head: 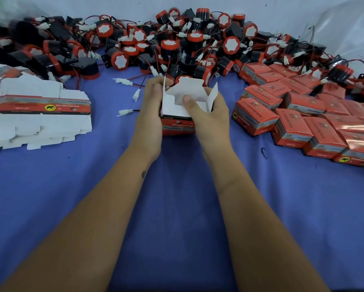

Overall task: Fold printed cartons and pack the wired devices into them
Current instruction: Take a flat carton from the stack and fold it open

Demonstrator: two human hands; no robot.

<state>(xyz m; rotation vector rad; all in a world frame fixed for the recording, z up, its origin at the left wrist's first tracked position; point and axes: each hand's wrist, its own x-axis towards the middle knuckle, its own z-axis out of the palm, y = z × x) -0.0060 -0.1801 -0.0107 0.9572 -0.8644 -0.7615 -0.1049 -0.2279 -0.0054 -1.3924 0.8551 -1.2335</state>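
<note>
I hold a red printed carton (pixel 178 126) upright at the middle of the blue cloth, its white top flaps standing open. My left hand (pixel 150 114) grips its left side. My right hand (pixel 208 114) grips the right side, and its thumb presses a white flap down into the opening. Whether a device sits inside is hidden by the flaps. A big heap of black-and-red wired devices (pixel 168 45) with white plugs lies just behind the carton.
A stack of flat unfolded cartons (pixel 40 110) lies at the left. Several closed red cartons (pixel 299 114) are piled at the right. Loose white plugs on wires (pixel 125 112) lie left of my hands. Blue cloth (pixel 177 207) covers the table.
</note>
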